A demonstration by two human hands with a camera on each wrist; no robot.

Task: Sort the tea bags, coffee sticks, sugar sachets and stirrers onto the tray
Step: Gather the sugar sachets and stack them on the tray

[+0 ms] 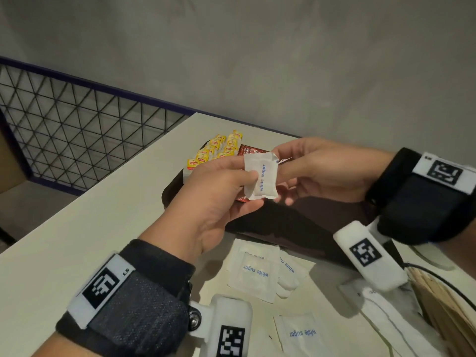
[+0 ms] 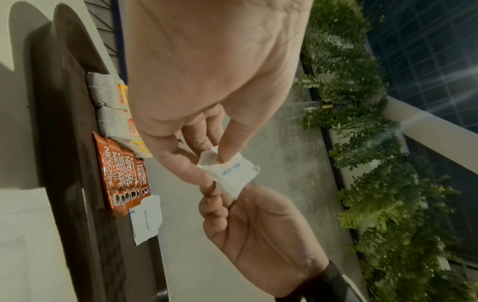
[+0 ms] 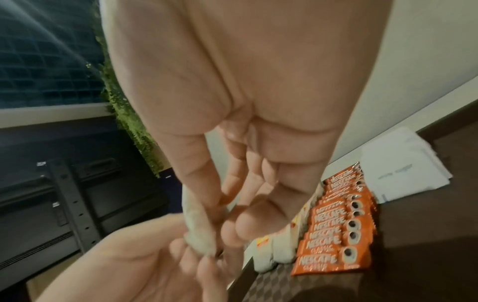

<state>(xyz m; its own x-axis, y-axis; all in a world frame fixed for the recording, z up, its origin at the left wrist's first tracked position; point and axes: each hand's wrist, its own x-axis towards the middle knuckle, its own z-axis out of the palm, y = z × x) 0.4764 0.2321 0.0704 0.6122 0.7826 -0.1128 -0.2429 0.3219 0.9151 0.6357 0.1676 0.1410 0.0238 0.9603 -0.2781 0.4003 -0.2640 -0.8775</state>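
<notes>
tray (image 1: 296, 222), dark, on the table (image 1: 108, 228) near the wall: holds rows of tea bags (image 1: 219, 150), coffee sticks (image 2: 121, 173) beside them, then one white sugar sachet (image 2: 146, 222). another sugar sachet (image 1: 260, 176) held above the tray, pinched by left hand (image 1: 219, 191) fingers and right hand (image 1: 319, 171) fingers. loose sachets (image 1: 257, 274) near the table's front edge, stirrers (image 1: 443, 305) at right.

The room is dim and warm-toned, with soft shadows pooling under both wrists on the pale table (image 1: 77, 228). The wrist views smear badly: the right hand (image 3: 245, 122) fills its frame, soft and out of focus, and straight lines bow towards the edges, while the window (image 2: 426, 51) shows streaky glare
</notes>
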